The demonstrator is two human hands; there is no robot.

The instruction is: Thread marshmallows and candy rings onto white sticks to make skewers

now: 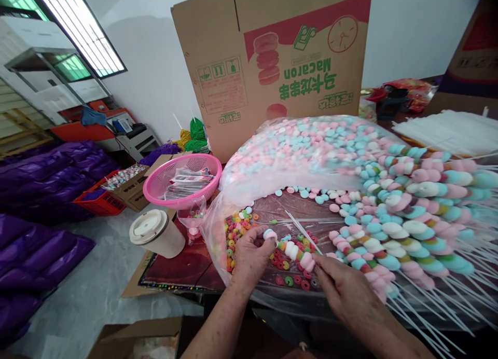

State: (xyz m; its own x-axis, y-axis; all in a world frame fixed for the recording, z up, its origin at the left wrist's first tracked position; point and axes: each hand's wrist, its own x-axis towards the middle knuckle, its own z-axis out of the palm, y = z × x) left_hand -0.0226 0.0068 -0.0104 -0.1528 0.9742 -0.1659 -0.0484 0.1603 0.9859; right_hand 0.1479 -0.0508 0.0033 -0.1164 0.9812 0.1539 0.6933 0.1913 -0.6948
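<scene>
My left hand point(251, 252) pinches a pink candy piece point(270, 235) at its fingertips. My right hand point(344, 286) grips a thin white stick point(301, 229) threaded with a few pink, white and blue candies point(298, 252). The two hands meet over a clear plastic sheet point(218, 229) strewn with small coloured ring candies point(238, 225). To the right lies a heap of finished candy skewers point(408, 219), their white sticks pointing right and toward me. Behind them bulges a big clear bag of loose pink and blue candies point(307, 143).
A lidded paper cup point(155, 233) stands left of the hands. A pink basket point(182, 178) with packets sits behind it. A large Macaron carton point(272, 58) stands at the back. Purple bags point(42, 177) and a red crate point(101, 201) lie on the floor left.
</scene>
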